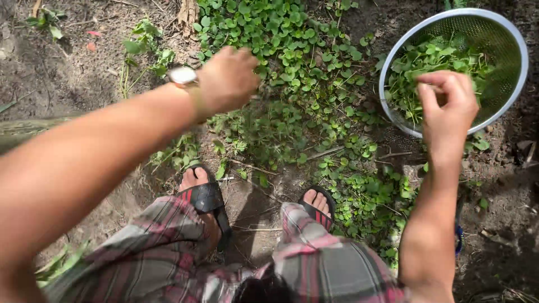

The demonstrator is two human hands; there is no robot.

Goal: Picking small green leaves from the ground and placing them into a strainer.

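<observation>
Over the metal colander (508, 33), the right hand (447, 106) is held loosely curled, its grip seemingly released above picked leaves (426, 62); the left hand (227, 78) is closed down among ground greens (292, 50), contents hidden.

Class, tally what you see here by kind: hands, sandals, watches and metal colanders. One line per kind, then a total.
Hands: 2, the left hand and the right hand
Black sandals: 2, and
Wristwatch: 1
Metal colander holding green leaves: 1
Total: 6
</observation>
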